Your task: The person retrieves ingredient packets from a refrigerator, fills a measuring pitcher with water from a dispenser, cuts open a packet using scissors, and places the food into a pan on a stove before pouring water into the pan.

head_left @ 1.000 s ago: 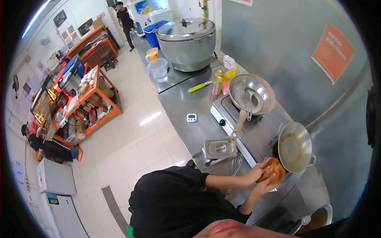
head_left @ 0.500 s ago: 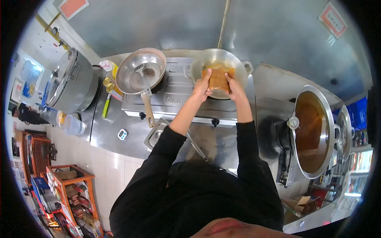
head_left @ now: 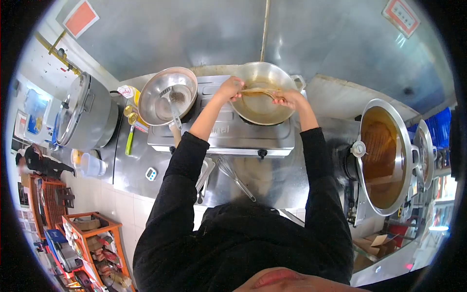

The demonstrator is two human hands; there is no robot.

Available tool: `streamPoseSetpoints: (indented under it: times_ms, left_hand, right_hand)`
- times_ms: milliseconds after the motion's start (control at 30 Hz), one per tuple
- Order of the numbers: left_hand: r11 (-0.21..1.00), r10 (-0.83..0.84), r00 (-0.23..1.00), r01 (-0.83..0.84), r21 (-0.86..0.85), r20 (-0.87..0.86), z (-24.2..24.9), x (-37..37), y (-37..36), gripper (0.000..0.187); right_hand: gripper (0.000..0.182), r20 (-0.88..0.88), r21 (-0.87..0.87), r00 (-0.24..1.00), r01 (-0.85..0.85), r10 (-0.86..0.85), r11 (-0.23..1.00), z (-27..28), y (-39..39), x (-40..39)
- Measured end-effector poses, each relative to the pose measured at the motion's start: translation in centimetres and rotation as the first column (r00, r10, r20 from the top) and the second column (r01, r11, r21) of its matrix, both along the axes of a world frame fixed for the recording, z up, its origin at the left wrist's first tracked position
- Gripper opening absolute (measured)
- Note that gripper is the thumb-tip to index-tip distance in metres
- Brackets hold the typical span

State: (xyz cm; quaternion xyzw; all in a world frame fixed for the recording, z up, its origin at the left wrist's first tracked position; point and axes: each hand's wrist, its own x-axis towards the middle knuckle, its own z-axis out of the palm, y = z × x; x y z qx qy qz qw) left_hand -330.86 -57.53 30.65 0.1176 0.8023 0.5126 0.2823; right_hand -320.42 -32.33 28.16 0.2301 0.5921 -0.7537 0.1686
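Over the metal pot (head_left: 273,73) on the right burner, both my hands hold a plastic packet (head_left: 260,91) with brown-orange contents. It now shows as a thin, edge-on strip stretched between them. My left hand (head_left: 230,89) pinches its left end near the pot's left rim. At the right end, my right hand (head_left: 291,99) has its fingers closed on the packet. Yellowish residue or liquid shows on the inside of the pot. Whether anything is pouring out cannot be made out.
On the left burner of the gas stove (head_left: 219,138) sits a frying pan (head_left: 160,80) with a slotted spatula (head_left: 171,108) in it. A whisk (head_left: 236,178), a timer (head_left: 151,174) and a green-handled tool (head_left: 130,140) lie in front. A large pot of brown liquid (head_left: 382,165) stands right.
The packet has turned from broad face to edge-on, and my hands have moved farther apart, the left one leftward. The view has shifted slightly, uncovering the pot's inside and the whisk.
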Motion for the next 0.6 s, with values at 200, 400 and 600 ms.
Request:
streamPoseSetpoints:
  times_ms: [200,400,600]
  left_hand:
    - [0.977,-0.201,-0.269,0.016,-0.213,-0.942,2.0,3.4,1.8,0.039]
    - [0.899,-0.438,0.434,0.223,-0.377,-0.787,0.0,2.5,4.3,0.032]
    - [0.901,-0.407,0.544,0.108,-0.42,-0.734,-0.8,1.9,5.9,0.03]
  right_hand:
    - [0.03,0.263,-0.209,0.964,0.02,0.036,0.978,-1.1,1.7,-2.3]
    - [0.051,0.232,-0.277,0.972,0.022,0.045,0.961,0.4,1.5,-0.3]
    - [0.036,-0.664,0.714,0.728,0.548,0.171,0.435,0.2,-0.1,1.5]
